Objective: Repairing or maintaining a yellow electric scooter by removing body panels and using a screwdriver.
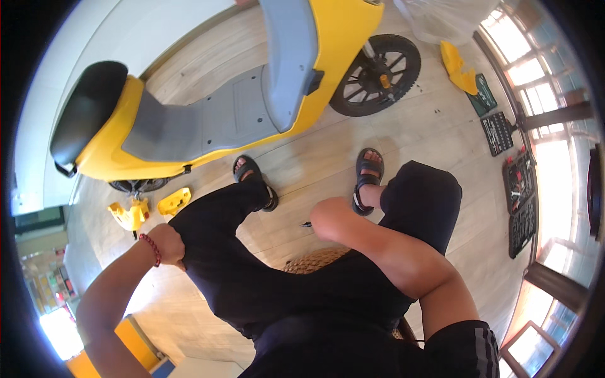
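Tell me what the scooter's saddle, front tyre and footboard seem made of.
Saddle: probably vinyl, smooth black with a soft sheen; leather is possible.
Front tyre: likely rubber, dull black with knobbly edges.
Footboard: apparently moulded plastic, satin grey with thin lines; coated metal can't be ruled out.

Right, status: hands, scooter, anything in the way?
Left hand against left leg. Right hand beside small dark item, hold unclear. Scooter ahead, neither hand on it. Between: sandalled feet; two yellow parts near its rear.
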A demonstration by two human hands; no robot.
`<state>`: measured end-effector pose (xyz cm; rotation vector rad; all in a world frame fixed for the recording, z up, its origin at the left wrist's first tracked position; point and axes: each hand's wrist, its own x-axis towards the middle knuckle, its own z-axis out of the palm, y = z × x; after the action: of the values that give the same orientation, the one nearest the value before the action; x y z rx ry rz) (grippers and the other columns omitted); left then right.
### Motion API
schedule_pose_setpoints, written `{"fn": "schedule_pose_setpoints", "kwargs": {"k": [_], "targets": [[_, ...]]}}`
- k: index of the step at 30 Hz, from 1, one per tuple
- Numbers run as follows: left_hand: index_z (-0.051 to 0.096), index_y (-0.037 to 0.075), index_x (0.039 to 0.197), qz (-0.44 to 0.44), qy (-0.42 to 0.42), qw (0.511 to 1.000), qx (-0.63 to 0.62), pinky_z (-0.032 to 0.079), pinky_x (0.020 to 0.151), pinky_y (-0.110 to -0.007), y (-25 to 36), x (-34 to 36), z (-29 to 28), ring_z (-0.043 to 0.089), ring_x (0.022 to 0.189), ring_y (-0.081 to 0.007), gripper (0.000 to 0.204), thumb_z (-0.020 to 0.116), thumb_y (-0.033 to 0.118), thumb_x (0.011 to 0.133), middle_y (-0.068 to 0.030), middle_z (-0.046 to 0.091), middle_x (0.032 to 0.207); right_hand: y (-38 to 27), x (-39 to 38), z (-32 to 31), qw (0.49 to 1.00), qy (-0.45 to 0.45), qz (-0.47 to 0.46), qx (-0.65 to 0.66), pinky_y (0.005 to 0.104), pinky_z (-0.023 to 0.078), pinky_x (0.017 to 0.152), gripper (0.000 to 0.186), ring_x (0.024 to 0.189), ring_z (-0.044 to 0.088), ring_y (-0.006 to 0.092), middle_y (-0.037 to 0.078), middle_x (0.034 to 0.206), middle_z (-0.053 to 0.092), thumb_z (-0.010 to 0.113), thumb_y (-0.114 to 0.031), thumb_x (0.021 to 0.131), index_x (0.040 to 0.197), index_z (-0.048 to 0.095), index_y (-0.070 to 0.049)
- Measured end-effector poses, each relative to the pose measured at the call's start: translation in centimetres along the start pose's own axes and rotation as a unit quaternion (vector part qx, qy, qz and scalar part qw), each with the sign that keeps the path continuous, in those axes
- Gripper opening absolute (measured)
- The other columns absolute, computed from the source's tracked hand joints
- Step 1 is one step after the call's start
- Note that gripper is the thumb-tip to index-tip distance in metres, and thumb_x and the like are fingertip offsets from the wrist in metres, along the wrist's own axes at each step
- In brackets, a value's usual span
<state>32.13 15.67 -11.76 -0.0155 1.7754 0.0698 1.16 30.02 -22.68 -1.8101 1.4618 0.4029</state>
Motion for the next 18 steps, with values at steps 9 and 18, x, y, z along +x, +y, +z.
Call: {"fn": "schedule_pose_setpoints", "kwargs": {"k": [9,18], "targets": [[0.068,0.014,0.069,-0.001,-0.038,0.999,0.029,0.048,0.061,-0.035,0.3,0.0,-1.2,0.062,0.07,-0.0251,0.053,0.047,0.062,0.073,-0.0066,0.064,0.068,-0.4,0.2,-0.4,0.998,-0.059,0.014,0.001,0.0387,0.047,0.064,0.026,0.088,0.062,0.024,0.009,0.097,0.064,0.06,-0.014,0.069,0.093,0.067,-0.01],[0.068,0.014,0.069,0.0,-0.034,0.999,0.029,0.048,0.06,-0.034,0.3,-0.1,-1.4,0.062,0.07,-0.0234,0.052,0.047,0.062,0.074,-0.0057,0.064,0.068,-0.4,-0.1,-0.8,0.997,-0.073,0.005,0.012,0.0406,0.047,0.067,0.031,0.092,0.061,0.0243,0.01,0.103,0.062,0.063,-0.014,0.068,0.098,0.065,-0.009]]}}
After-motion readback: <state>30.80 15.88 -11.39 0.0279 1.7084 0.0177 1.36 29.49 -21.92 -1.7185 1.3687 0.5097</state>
